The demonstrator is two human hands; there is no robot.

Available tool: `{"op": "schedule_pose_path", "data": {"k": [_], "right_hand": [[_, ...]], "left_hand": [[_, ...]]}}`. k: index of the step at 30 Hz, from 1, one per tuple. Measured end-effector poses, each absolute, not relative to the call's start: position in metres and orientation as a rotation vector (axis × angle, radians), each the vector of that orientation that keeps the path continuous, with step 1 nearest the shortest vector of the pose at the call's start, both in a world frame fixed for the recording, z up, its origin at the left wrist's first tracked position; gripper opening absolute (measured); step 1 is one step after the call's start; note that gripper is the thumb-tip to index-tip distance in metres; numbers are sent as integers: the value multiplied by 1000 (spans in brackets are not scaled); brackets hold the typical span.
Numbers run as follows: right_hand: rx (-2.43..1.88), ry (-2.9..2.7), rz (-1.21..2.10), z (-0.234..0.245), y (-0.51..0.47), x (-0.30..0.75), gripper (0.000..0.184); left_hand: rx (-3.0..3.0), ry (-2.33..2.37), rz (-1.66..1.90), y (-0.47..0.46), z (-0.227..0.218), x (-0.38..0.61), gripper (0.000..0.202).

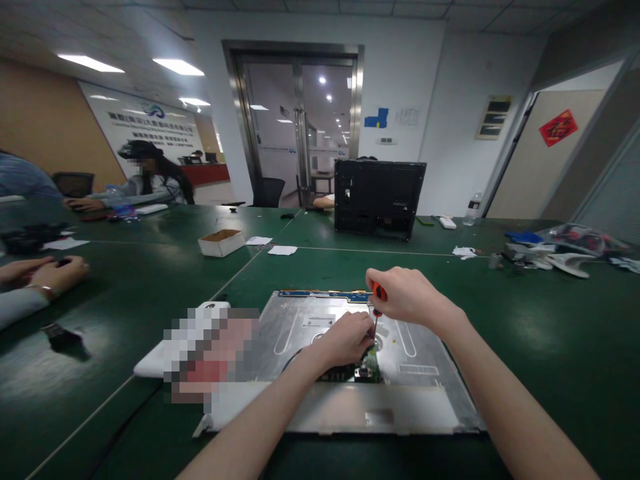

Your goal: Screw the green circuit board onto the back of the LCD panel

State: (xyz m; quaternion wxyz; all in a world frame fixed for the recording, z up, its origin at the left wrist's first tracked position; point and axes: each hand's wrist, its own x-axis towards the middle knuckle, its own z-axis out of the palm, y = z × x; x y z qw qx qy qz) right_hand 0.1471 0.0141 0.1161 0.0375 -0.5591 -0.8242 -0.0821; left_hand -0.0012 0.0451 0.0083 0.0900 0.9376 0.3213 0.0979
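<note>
A flat silver metal panel (425,373), the back of a display, lies on the green table (550,333) in front of me. My right hand (407,295) is closed round the orange handle of a screwdriver (379,293) held upright, tip down on the panel's middle. My left hand (347,337) is curled just below it, fingers pinched at the screwdriver's shaft near a small circuit board (369,368). A blue strip (320,294) runs along the panel's far edge.
A white cover (155,360) lies left of the panel. A black monitor back (379,197) stands upright farther off, a small open box (221,242) to its left. Clutter of parts (560,250) sits far right. Another person's hands (43,273) rest at the left; one more person sits beyond.
</note>
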Motion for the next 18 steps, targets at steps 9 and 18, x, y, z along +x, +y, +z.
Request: {"op": "schedule_pose_path", "data": {"k": [9, 18], "right_hand": [[-1639, -2558, -225, 114, 15, 148, 16], [-1565, -2563, -191, 113, 15, 151, 16]], "left_hand": [[2747, 937, 297, 45, 9, -2, 5], [2744, 938, 291, 44, 10, -1, 5]]}}
